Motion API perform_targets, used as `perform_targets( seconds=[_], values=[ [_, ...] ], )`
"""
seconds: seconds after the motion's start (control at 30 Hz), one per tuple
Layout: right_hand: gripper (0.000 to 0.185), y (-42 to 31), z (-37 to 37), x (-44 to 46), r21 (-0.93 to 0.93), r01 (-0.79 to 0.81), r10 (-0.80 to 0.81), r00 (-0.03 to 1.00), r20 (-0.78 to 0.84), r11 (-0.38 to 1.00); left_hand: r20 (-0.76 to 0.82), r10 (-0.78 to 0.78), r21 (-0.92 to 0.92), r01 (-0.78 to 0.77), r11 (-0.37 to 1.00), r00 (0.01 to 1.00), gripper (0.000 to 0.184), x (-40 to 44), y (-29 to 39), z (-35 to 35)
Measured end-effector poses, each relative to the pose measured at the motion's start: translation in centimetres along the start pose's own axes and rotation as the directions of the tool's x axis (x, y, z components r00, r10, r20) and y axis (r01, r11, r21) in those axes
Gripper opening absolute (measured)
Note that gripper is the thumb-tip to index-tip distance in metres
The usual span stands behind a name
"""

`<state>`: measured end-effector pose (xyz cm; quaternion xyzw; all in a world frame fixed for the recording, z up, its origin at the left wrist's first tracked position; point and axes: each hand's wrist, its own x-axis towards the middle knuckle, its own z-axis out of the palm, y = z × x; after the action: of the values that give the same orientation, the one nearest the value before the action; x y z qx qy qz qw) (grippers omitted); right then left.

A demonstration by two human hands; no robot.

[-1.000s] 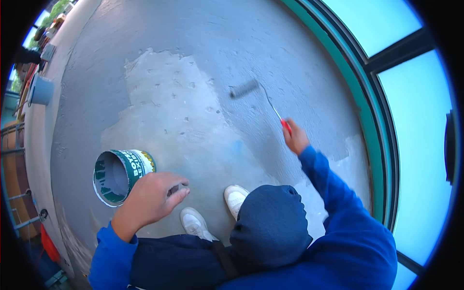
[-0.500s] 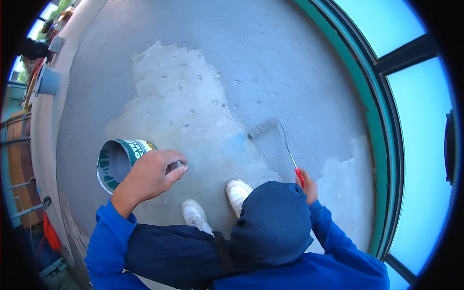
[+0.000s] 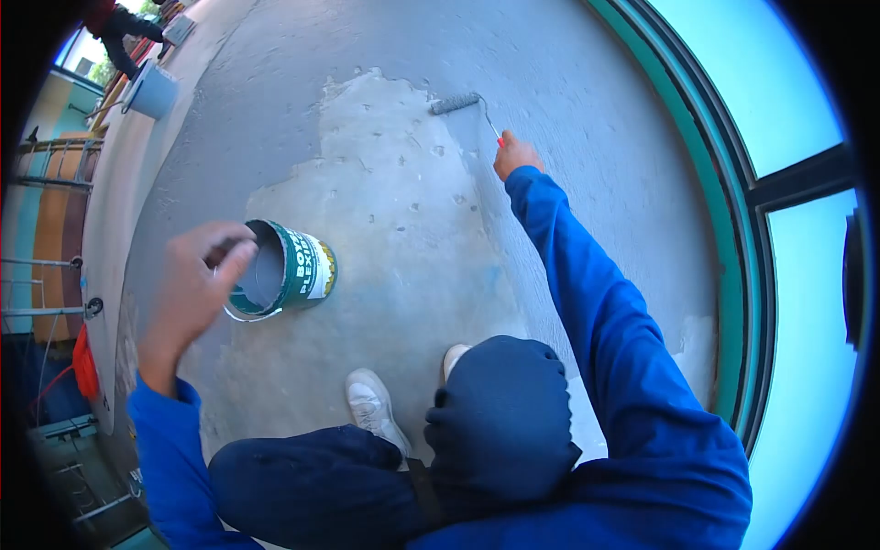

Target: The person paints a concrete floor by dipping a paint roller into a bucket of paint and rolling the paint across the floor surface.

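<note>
My right hand (image 3: 519, 157) grips the red handle of a paint roller (image 3: 456, 104), its arm stretched forward. The grey roller head lies on the floor (image 3: 394, 229), at the edge between darker grey coating and a paler patch. My left hand (image 3: 199, 280) is raised beside a green and white paint bucket (image 3: 309, 267), overlapping its left side in the view. The fingers of that hand are curled, thumb near the fingertips, and whether anything is between them is hard to see. Grey paint coats the inside of the tilted-looking bucket.
Green-framed windows (image 3: 733, 275) run along the right. A grey-blue tub (image 3: 151, 90) stands at the upper left, near a person's dark-trousered legs (image 3: 124, 38). Metal ladder-like frames (image 3: 41, 312) and a red-orange cloth (image 3: 84, 364) are at the left. My white shoe (image 3: 373, 403) is below.
My right hand has pushed the roller forward, farther from my body. My left hand has moved left, beside the bucket. The whole view has shifted, and the person's legs show more.
</note>
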<state>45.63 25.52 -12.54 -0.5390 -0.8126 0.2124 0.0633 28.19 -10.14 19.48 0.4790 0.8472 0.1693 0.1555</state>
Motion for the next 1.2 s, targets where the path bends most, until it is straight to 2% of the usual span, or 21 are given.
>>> perform_targets(
  seconds=[0.1,0.3,0.43,0.53,0.57,0.63,0.67,0.73,0.77,0.8,0.83,0.87,0.9,0.93,0.97,1.0,1.03,1.1,1.13,1.17,1.2],
  values=[
    [0.024,1.7,0.1,-3.3,0.037,-0.024,0.022,0.998,0.056,0.999,-0.157,0.027,0.14,-0.005,0.99,0.987,0.021,2.4,-3.9,-2.0],
    [0.026,10.3,-2.4,-21.5,-0.092,-0.01,0.02,0.993,0.114,0.996,-0.309,0.058,0.309,0.043,0.95,0.949,0.024,8.7,-14.5,-5.6],
    [0.026,14.3,-5.6,-32.9,-0.075,-0.019,0.022,0.999,0.042,0.997,-0.419,0.06,0.312,0.082,0.946,0.906,0.027,11.6,-19.9,-6.7],
    [0.027,15.6,-8.0,-38.5,-0.043,-0.1,0.102,0.994,0.047,0.994,-0.489,0.048,0.288,0.109,0.951,0.871,0.029,13.7,-24.4,-5.5],
    [0.027,15.8,-8.7,-39.8,-0.025,-0.125,0.126,0.99,0.056,0.992,-0.494,0.03,0.285,0.129,0.95,0.869,0.029,14.2,-25.9,-5.2],
    [0.024,15.9,-9.2,-40.8,0.247,-0.131,0.138,0.99,-0.009,0.96,-0.512,-0.021,0.261,0.178,0.949,0.859,0.028,15.2,-29.1,-4.7],
    [0.02,15.3,-9.7,-40.6,0.249,-0.231,0.232,0.972,0.029,0.94,-0.523,-0.057,0.242,0.213,0.946,0.85,0.028,15.4,-30.5,-4.5],
    [0.022,12.0,-11.5,-37.8,0.394,-0.24,0.229,0.971,0.075,0.887,-0.527,-0.104,0.252,0.271,0.929,0.844,0.029,14.4,-30.8,-4.2],
    [0.025,12.3,-11.0,-36.1,0.315,-0.053,0.068,0.997,-0.037,0.948,-0.509,-0.143,0.259,0.31,0.915,0.849,0.029,14.5,-32.5,-4.0],
    [0.027,9.3,-11.8,-34.0,0.231,0.053,-0.033,0.995,-0.093,0.971,-0.5,-0.121,0.248,0.276,0.928,0.857,0.028,13.9,-33.4,-4.0],
    [0.029,5.5,-12.8,-32.1,0.249,0.01,0.0,0.999,-0.041,0.969,-0.49,-0.097,0.228,0.235,0.945,0.866,0.027,13.4,-34.2,-3.8],
    [0.029,2.3,-13.1,-30.2,0.278,0.078,-0.064,0.996,-0.059,0.958,-0.448,-0.064,0.226,0.182,0.957,0.892,0.025,12.8,-35.5,-3.8],
    [0.029,-0.7,-13.2,-28.5,0.18,0.234,-0.215,0.97,-0.116,0.955,-0.413,-0.026,0.223,0.129,0.966,0.91,0.023,12.1,-36.9,-3.8],
    [0.028,-3.6,-13.7,-27.4,0.14,0.278,-0.266,0.959,-0.1,0.95,-0.341,-0.065,0.296,0.172,0.939,0.938,0.022,11.5,-37.9,-3.9],
    [0.027,-7.1,-13.9,-26.0,0.124,0.345,-0.334,0.937,-0.102,0.93,-0.34,-0.183,0.238,0.272,0.932,0.923,0.021,11.1,-39.9,-3.2],
    [0.027,-9.6,-13.9,-24.7,0.145,0.418,-0.41,0.909,-0.079,0.897,-0.087,0.325,0.882,-0.078,0.464,0.942,0.023,12.2,-47.8,-0.4],
    [0.027,-11.7,-13.7,-23.5,0.166,0.497,-0.491,0.867,-0.08,0.852,-0.257,0.121,0.774,0.129,0.62,0.959,0.023,12.0,-48.4,0.2],
    [0.028,-17.2,-13.3,-22.2,0.149,0.544,-0.534,0.839,-0.106,0.826,-0.36,-0.15,0.521,0.332,0.787,0.921,0.025,13.1,-51.7,2.9],
    [0.029,-20.3,-12.8,-22.0,0.191,0.546,-0.533,0.838,-0.117,0.816,-0.352,-0.367,0.19,0.45,0.872,0.861,0.025,11.0,-48.9,1.5],
    [0.029,-22.1,-12.9,-22.5,0.229,0.534,-0.521,0.845,-0.119,0.814,-0.338,-0.478,0.057,0.525,0.849,0.81,0.025,9.4,-46.8,1.3],
    [0.03,-23.7,-12.8,-23.0,0.26,0.511,-0.501,0.859,-0.109,0.819,-0.349,-0.441,0.1,0.501,0.86,0.827,0.028,7.2,-44.6,0.8]
  ],
)
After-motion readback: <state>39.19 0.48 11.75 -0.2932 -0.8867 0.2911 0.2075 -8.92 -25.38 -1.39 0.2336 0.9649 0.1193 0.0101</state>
